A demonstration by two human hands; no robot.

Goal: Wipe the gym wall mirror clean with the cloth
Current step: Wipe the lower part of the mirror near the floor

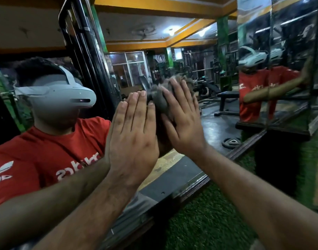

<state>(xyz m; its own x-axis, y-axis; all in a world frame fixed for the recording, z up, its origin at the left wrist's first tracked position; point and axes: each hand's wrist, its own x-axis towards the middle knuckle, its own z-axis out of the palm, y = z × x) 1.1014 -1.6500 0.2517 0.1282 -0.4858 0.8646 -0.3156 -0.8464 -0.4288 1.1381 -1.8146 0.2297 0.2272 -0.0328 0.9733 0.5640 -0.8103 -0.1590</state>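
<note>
Both forearms fill the lower frame, reaching forward to the mirror (172,181). My left hand (134,139) lies flat against the glass, fingers straight and together, holding nothing; I judge it to be a brace. My right hand (181,121) presses the cloth (159,101) against the glass with straight, spread fingers. No finger curls round the fabric; it is pinned under the palm and fingers, not gripped. The cloth is grey and bunched, showing past the index-finger side of that hand, between the two hands. How much of it lies beneath the palm I cannot tell.

Step in hand, as I judge it: wiping, at the middle of the panel, near its lower frame (196,186). The mirror's surface reads hazy in this light, and I cannot separate cleaned areas from uncleaned ones, so progress is not assessable.

Next move calls for steady palm pressure while sliding the cloth, keeping the fabric from slipping out. A second mirror panel (280,42) stands to the right at an angle. Green turf (208,222) covers the floor below.
</note>
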